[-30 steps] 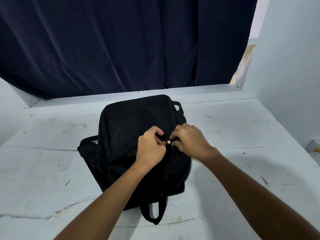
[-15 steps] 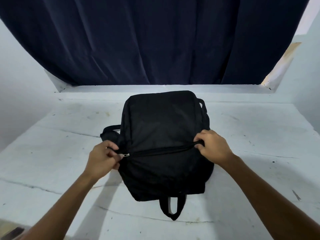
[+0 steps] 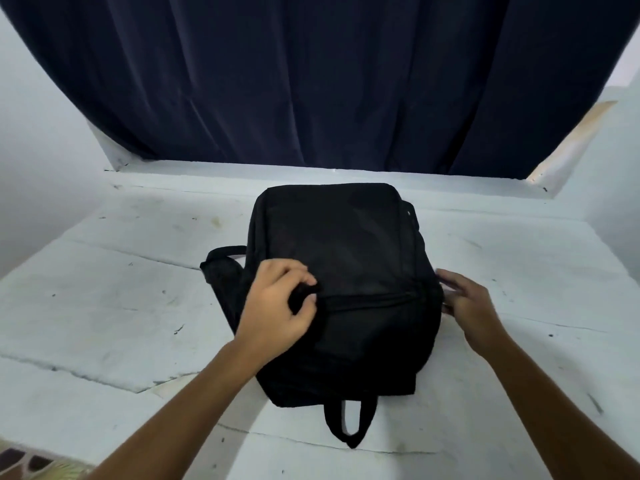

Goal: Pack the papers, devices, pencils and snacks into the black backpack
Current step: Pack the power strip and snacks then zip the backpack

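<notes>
Black backpack (image 3: 346, 258) flat, handle loop toward camera

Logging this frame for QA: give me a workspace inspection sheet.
Surface: white surface, scuffed, with cracks and dark specks.
Job's things: black backpack lies flat, front zipper looks closed; no papers, devices, pencils or snacks in sight.
Clutter: nothing seen.
Hands: left hand pinches the fabric at the zipper's left end; right hand rests with straight fingers against the backpack's right side.
Cables: nothing seen.
Surroundings: dark blue curtain behind, white walls either side, patterned patch at the bottom left corner.
</notes>
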The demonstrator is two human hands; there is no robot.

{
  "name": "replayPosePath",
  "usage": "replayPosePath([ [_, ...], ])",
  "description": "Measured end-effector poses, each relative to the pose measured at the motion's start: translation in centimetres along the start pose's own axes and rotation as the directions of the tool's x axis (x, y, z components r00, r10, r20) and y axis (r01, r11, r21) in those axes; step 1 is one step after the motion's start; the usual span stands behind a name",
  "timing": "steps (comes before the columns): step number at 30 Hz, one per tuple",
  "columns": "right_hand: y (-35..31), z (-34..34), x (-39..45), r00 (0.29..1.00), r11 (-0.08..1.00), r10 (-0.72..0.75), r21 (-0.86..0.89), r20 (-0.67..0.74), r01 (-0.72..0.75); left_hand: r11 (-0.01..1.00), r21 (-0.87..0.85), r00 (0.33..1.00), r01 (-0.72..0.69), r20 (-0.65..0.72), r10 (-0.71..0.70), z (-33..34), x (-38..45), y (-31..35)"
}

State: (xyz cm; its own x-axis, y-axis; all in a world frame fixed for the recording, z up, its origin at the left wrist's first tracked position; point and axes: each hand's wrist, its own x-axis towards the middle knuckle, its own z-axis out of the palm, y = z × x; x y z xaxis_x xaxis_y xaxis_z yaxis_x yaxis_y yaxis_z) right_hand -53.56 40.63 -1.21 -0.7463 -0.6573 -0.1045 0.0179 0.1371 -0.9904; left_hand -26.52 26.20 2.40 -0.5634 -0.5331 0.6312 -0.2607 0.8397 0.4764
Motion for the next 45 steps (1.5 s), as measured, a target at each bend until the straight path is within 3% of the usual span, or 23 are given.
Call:
replayPosePath([
  [2, 0.1, 0.1, -0.1, 0.995, 0.996, -0.036, -0.081, 0.089, 0.043, 0.995, -0.04, 0.992, -0.094, 0.079, 0.097, 2.4, 1.9, 1.8],
  [5, 0.2, -0.1, 0.0, 0.998, 0.986, -0.042, -0.164, -0.048, 0.034, 0.974, -0.065, 0.951, -0.219, 0.209, 0.228, 5.9, 4.7, 4.4],
  [7, 0.4, -0.9, 0.1, 0.984, 0.934, -0.121, -0.351, -0.13, 0.068, 0.961, -0.055, 0.905, -0.272, 0.326, 0.275, 8.1, 6.2, 6.1],
  [10, 0.6, -2.1, -0.9, 0.968, 0.758, -0.243, -0.634, -0.057, 0.153, 0.937, 0.018, 0.758, -0.348, 0.594, 0.27, 11.4, 7.6, 8.0],
  [13, 0.3, -3.1, -2.4, 0.961, 0.655, -0.265, -0.716, 0.083, 0.243, 0.876, 0.125, 0.601, -0.466, 0.771, 0.21, 13.8, 7.9, 7.7],
  [15, 0.1, -3.6, -3.9, 0.959, 0.597, -0.214, -0.753, 0.183, 0.277, 0.866, 0.142, 0.561, -0.479, 0.808, 0.177, 14.6, 7.5, 7.0],
  [20, 0.8, -2.0, -9.2, 0.933, 0.59, -0.098, -0.735, 0.345, 0.334, 0.85, 0.167, 0.573, -0.499, 0.799, 0.18, 15.2, 6.3, 6.2],
  [29, 1.2, 6.3, -17.5, 0.872, 0.662, -0.291, -0.576, 0.394, 0.48, 0.792, 0.257, 0.63, -0.554, 0.751, 0.197, 16.2, 5.0, 5.4],
  [31, 1.7, 7.9, -18.1, 0.894, 0.719, -0.256, -0.546, 0.367, 0.43, 0.869, 0.191, 0.642, -0.456, 0.747, 0.172, 16.0, 5.1, 5.8],
  [33, 1.8, 8.7, -18.4, 0.906, 0.744, -0.226, -0.537, 0.357, 0.397, 0.988, -0.012, 0.681, -0.153, 0.723, 0.115, 14.3, 5.2, 6.4],
  [34, 1.9, 8.9, -18.6, 0.91, 0.757, -0.222, -0.526, 0.349, 0.386, 0.992, -0.129, 0.712, 0.001, 0.696, 0.09, 12.8, 4.9, 6.5],
  [36, 1.9, 9.0, -18.7, 0.919, 0.778, -0.22, -0.509, 0.327, 0.368, 0.962, -0.25, 0.788, 0.106, 0.611, 0.072, 8.9, 3.4, 6.5],
  [40, 2.1, 9.5, -19.1, 0.922, 0.745, -0.239, -0.551, 0.306, 0.376, 0.963, -0.266, 0.864, 0.044, 0.494, 0.097, 1.7, -3.3, 4.1],
  [45, 2.7, 10.2, -20.2, 0.941, 0.73, -0.229, -0.596, 0.248, 0.335, 0.972, -0.094, 0.871, -0.217, 0.43, 0.237, -0.4, -10.6, 1.8],
])
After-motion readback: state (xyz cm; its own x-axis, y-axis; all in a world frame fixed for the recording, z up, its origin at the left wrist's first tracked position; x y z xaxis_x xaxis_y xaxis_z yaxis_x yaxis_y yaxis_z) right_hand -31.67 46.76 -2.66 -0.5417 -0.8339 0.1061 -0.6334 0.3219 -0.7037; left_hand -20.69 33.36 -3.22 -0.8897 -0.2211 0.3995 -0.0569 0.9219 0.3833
